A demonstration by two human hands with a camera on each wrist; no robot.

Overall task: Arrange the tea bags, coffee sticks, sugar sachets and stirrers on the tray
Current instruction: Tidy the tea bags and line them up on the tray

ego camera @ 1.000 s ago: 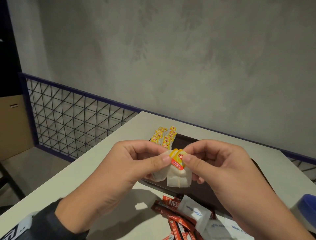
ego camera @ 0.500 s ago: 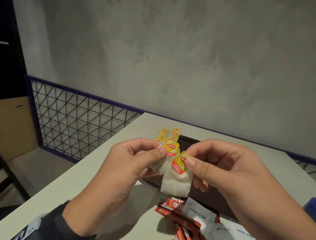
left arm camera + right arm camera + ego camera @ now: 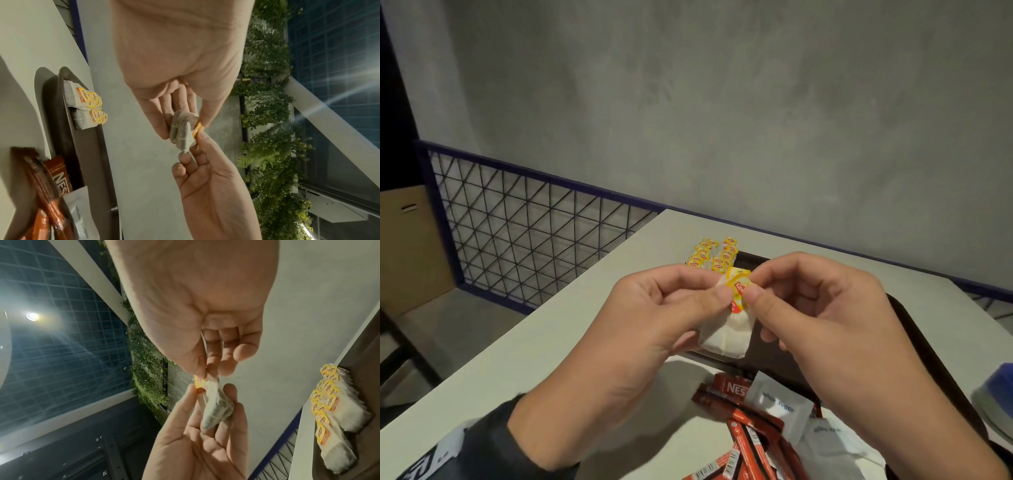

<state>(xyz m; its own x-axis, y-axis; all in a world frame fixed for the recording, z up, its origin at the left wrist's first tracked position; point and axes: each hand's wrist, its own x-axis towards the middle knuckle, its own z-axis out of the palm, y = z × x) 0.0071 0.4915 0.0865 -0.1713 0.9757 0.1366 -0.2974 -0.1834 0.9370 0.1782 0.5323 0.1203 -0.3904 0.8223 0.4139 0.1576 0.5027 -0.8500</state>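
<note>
Both thumbs and forefingers, left hand [image 3: 650,320] and right hand [image 3: 822,308], pinch the tea bags [image 3: 726,330] by their tags [image 3: 738,291], so tugging apart could rip paper or drop one short of the tray [image 3: 914,342] below the fingers.

- Your table [image 3: 571,329]: pale, plain top.
- On it you have a dark tray [image 3: 914,329], red coffee sticks [image 3: 743,442] and white sugar sachets [image 3: 779,406].

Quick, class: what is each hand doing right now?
Left hand: pinching the tea bags.
Right hand: pinching the same tea bags at their yellow tags.
</note>
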